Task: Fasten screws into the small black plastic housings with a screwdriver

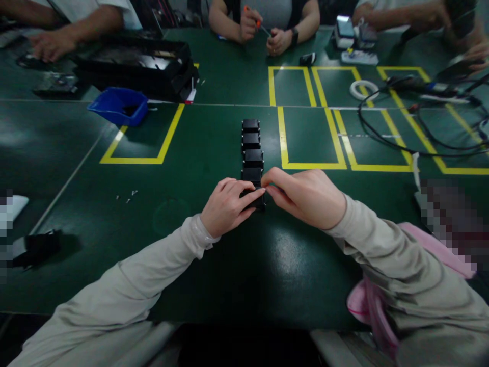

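Note:
Several small black blocks [252, 156] with shiny bits at their corners stand in a straight row on the green table [214, 285]. My left hand [228, 205] grips the nearest black block [260, 197], fingers over its top and thumb at the near side. At that block's right far corner, my right hand [305, 196] is closed in a pinch. Whatever lies between its fingertips is too small or hidden to make out. To the left lie a few tiny screw-like pieces [133, 193].
A blue bin [119, 107] sits left of the row, near a long black tray [133, 66]. Black cables [367, 125] and a white ring [363, 90] lie at right. Across the table, a co-worker's hands [278, 42] hold an orange-handled tool. Pink cloth [376, 306] is by my right sleeve.

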### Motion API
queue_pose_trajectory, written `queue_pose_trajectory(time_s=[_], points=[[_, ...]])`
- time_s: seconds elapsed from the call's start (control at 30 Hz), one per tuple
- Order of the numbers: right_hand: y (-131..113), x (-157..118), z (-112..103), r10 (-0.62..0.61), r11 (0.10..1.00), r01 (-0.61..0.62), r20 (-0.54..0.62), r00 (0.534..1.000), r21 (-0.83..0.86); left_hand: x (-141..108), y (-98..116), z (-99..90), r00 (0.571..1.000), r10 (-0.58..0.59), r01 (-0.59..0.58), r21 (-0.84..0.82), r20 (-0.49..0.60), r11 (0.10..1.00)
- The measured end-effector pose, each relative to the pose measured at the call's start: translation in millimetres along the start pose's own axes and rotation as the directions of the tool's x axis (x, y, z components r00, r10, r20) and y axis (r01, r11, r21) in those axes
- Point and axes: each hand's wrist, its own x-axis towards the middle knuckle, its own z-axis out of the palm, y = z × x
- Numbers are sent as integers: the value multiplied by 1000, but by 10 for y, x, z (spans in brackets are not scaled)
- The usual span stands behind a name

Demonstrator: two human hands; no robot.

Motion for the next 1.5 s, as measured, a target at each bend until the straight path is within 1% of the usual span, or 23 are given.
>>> queue_pose_trajectory(time_s=[0.17,0.33,0.53,0.63,0.73,0.8,0.9,1.07,1.17,1.27,1.4,1.5], points=[[16,-29,23,-35,998,36,-34,999,42,-3,18,-10,1000,-10,10,-1,6,1000],[20,-31,38,-45,999,46,-29,999,3,-8,32,-20,1000,-15,15,1,7,1000],[9,-42,47,-71,997,73,-102,992,15,-8,31,-17,1000,-10,10,7,4,1000],[11,-46,47,-81,996,83,-78,994,27,-9,30,-20,1000,-16,16,-1,11,1000],[10,-40,38,-56,998,56,-34,998,16,-11,30,-21,1000,-20,20,-6,12,1000],[8,-33,29,-45,999,46,-37,998,10,-12,28,-19,1000,-17,17,-4,7,1000],[11,-29,15,-64,997,66,-62,996,34,-17,24,-12,1000,-11,11,0,4,1000],[28,-31,19,-93,995,94,-41,995,37,-23,17,-1,1000,-15,15,-1,12,1000],[22,-30,28,-97,995,99,-78,992,27,-26,13,5,1000,-9,8,8,5,1000],[13,-29,30,-105,992,113,-119,987,56,-29,11,8,1000,-8,8,12,1,1000],[26,-30,45,-132,987,142,-121,984,71,-32,10,8,1000,-10,10,4,12,1000],[40,-31,61,-137,988,147,-151,979,53,-31,8,2,1000,-13,13,1,15,1000]])
